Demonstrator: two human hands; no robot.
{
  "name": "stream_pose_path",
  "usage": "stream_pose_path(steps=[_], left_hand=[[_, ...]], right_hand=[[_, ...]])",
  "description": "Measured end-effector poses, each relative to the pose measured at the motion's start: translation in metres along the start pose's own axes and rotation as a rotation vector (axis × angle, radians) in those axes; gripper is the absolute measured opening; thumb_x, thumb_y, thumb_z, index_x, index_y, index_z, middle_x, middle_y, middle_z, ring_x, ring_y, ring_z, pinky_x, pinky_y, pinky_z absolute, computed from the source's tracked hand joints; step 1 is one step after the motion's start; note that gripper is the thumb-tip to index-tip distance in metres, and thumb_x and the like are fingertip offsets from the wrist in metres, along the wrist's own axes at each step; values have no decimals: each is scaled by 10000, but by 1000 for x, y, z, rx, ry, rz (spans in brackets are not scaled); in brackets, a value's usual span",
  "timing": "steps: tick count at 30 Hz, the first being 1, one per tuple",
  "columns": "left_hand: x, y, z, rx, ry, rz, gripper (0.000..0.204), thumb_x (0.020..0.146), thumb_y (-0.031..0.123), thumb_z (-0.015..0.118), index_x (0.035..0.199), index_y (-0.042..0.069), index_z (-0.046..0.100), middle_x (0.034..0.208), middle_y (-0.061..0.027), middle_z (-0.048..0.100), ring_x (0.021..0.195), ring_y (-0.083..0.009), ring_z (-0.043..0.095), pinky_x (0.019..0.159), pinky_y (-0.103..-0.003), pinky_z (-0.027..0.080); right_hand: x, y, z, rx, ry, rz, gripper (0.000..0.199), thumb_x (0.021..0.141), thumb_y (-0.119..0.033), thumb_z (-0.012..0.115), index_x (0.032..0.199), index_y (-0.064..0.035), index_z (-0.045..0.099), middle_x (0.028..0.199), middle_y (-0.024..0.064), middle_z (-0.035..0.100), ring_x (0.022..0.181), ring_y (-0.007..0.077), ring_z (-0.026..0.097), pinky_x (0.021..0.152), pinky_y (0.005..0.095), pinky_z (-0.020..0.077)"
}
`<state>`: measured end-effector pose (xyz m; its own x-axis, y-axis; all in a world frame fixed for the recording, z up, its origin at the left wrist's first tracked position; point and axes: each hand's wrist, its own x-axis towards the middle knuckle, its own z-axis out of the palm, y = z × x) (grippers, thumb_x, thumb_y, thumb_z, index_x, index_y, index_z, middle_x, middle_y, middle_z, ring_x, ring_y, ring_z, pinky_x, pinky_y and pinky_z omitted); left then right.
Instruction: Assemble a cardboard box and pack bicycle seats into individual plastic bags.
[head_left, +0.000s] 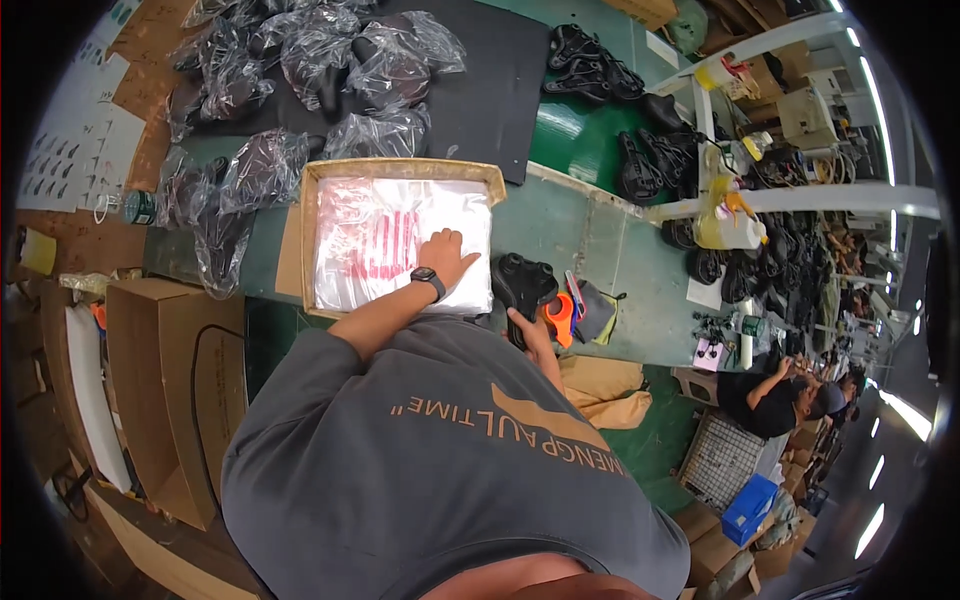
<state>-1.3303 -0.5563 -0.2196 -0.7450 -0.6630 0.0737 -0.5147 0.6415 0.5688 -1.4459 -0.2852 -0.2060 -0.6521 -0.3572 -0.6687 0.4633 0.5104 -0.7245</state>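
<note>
My left hand [449, 262], with a dark watch on its wrist, lies with fingers spread on a stack of clear plastic bags [370, 225] with red print. The bags fill a shallow cardboard box [403, 168] on the green workbench. Just right of the box, my right hand [532, 333] grips a black bicycle saddle [524, 283] by its narrow end, close to my body. An orange-handled tool [562, 318], perhaps a tape cutter or scissors, lies beside that saddle.
Bagged saddles [330, 60] are heaped at the far left, partly on a black mat [487, 85]. Bare black saddles [590, 65] lie at the far right. A yellow-and-clear bottle [728, 225] stands by a white frame. Empty cartons [170, 390] stand at my left; a co-worker [765, 400] sits right.
</note>
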Motion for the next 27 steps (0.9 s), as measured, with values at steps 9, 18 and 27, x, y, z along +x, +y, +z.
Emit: stream_pose_path(steps=[9, 18, 27], left_hand=[[-23, -36, 22, -336, 3, -101, 267, 1041, 252, 591, 1029, 41, 754, 994, -207, 708, 914, -347, 713, 785, -498, 551], [-26, -33, -42, -1372, -127, -639, 276, 1042, 282, 659, 1020, 12, 711, 842, -23, 698, 752, -150, 697, 639, -293, 564], [-61, -30, -100, -782, -45, -201, 246, 1035, 179, 596, 1032, -23, 736, 913, -116, 741, 819, -230, 708, 739, -369, 563]], right_hand=[[-34, -41, 2, 341, -242, 276, 376, 994, -318, 742, 1208, -45, 596, 990, 137, 749, 732, 221, 713, 608, 346, 615], [-93, -118, 61, 304, -400, -224, 454, 950, -76, 753, 1323, -24, 499, 1135, 190, 734, 830, 243, 746, 727, 377, 647], [-88, -178, 122, 155, -676, -145, 493, 933, -46, 762, 1346, -28, 492, 1047, 124, 700, 886, 252, 757, 744, 369, 648]])
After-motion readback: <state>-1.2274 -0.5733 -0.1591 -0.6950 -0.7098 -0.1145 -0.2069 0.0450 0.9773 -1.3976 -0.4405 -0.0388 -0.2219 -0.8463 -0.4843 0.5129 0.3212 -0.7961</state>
